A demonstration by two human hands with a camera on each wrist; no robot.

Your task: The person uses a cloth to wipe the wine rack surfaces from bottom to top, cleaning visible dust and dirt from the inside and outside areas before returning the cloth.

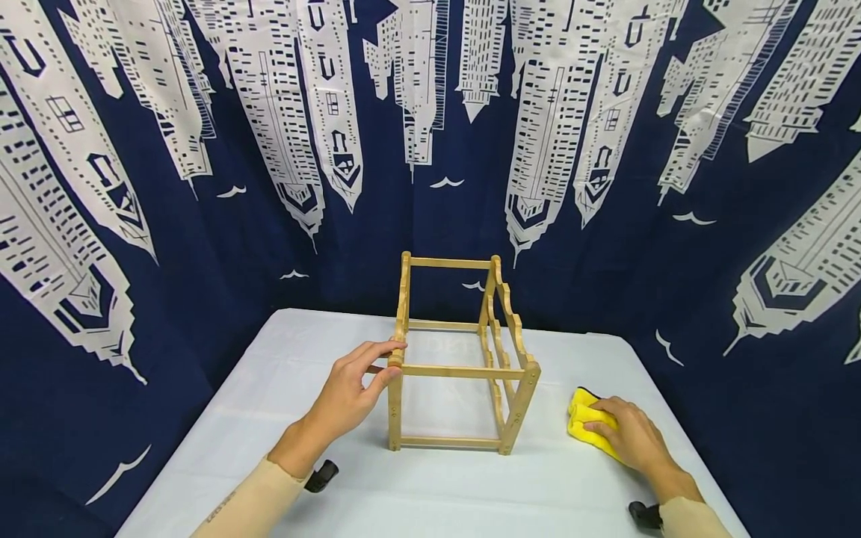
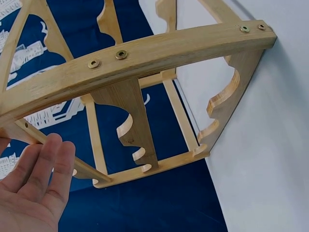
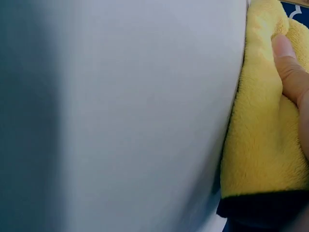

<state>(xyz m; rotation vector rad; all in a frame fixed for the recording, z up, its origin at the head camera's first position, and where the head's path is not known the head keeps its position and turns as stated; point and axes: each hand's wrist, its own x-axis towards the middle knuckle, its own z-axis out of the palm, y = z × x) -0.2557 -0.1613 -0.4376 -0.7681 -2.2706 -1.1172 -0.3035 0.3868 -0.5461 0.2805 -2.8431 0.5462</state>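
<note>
A light wooden rack (image 1: 464, 371) with scalloped side rails stands upright on the white-covered table. My left hand (image 1: 350, 392) grips its near left top corner, thumb on the front side and fingers over the rail. From the left wrist, the rack's post (image 2: 183, 48) shows small metal bolt heads, and the fingers of my left hand (image 2: 41, 179) reach behind a rail. To the right of the rack, my right hand (image 1: 632, 433) holds a folded yellow cloth (image 1: 577, 418) low at the tabletop. The right wrist view shows the thumb pressed into the plush cloth (image 3: 256, 145), which has a black edge.
The white tablecloth (image 1: 323, 340) covers the table, whose far edge lies just behind the rack. A dark blue curtain (image 1: 377, 246) with white upside-down city buildings hangs behind and along both sides. A black wrist device (image 1: 321, 476) shows beneath the left wrist.
</note>
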